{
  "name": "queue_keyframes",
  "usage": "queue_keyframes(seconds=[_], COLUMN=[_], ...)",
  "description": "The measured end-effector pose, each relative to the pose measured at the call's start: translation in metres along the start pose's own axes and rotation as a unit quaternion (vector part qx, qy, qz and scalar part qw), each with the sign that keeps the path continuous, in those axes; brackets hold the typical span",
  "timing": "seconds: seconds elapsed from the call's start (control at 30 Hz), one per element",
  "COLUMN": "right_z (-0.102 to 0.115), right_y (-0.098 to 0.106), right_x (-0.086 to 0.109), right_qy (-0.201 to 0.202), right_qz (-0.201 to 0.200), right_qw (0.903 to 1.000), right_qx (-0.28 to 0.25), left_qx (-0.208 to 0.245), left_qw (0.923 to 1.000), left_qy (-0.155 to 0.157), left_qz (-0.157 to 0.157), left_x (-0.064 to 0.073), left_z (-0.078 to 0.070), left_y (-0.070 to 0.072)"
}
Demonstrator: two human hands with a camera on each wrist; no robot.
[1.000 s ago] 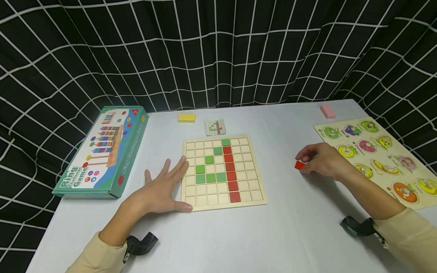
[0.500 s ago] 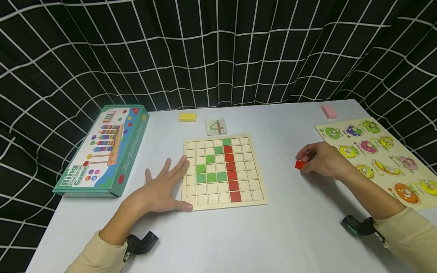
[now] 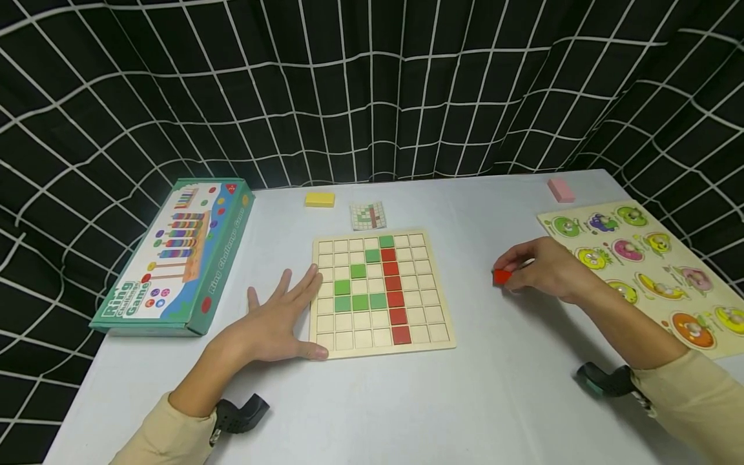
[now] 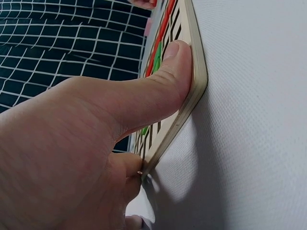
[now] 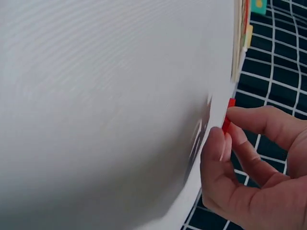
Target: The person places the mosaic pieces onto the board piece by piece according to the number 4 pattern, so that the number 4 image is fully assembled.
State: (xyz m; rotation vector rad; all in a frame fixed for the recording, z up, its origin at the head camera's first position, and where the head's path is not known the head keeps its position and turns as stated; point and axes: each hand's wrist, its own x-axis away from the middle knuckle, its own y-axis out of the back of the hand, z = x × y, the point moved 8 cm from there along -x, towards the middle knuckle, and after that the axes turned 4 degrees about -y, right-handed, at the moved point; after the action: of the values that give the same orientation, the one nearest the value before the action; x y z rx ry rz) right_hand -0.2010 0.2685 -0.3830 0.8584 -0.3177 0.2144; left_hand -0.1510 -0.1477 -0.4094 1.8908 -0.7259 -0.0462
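Note:
A wooden grid board (image 3: 354, 339) lies flat on the white table, with green tiles (image 3: 360, 301) in several cells and a column of red tiles (image 3: 392, 283) right of its middle. My left hand (image 3: 270, 323) rests spread at the board's left edge. In the left wrist view, its thumb (image 4: 175, 72) lies over the front corner. To the right of the board, my right hand (image 3: 543, 271) pinches a small red square tile (image 3: 502, 277) between thumb and fingers, low over the table. The fingers partly cover that tile (image 5: 231, 103) in the right wrist view.
A small pattern card (image 3: 367, 216) and a yellow block (image 3: 320, 200) lie behind the board. A green game box (image 3: 174, 258) stands at left. A fruit picture board (image 3: 651, 271) lies under the right forearm, and a pink block (image 3: 560, 190) is behind it. Black gridded cloth hangs around.
My right hand has moved slightly left with the red tile, towards the board. The left hand stays in place at the board's edge.

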Motion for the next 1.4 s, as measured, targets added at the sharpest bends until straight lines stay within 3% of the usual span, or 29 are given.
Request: queue_keyframes(seconds=[0.83,1.4], right_z=[0.045,0.070], right_y=[-0.028,-0.051], right_x=[0.001,0.002], right_qy=[0.045,0.052], right_qz=[0.024,0.052], right_qw=[0.9977,0.9956], right_qx=[-0.045,-0.058], left_qx=[0.006,0.004], left_qw=[1.0000,0.9999], left_qy=[-0.005,-0.010], left_qz=[-0.002,-0.008], left_x=[-0.002,-0.002], left_z=[-0.001,-0.002], left_y=[0.000,0.001])
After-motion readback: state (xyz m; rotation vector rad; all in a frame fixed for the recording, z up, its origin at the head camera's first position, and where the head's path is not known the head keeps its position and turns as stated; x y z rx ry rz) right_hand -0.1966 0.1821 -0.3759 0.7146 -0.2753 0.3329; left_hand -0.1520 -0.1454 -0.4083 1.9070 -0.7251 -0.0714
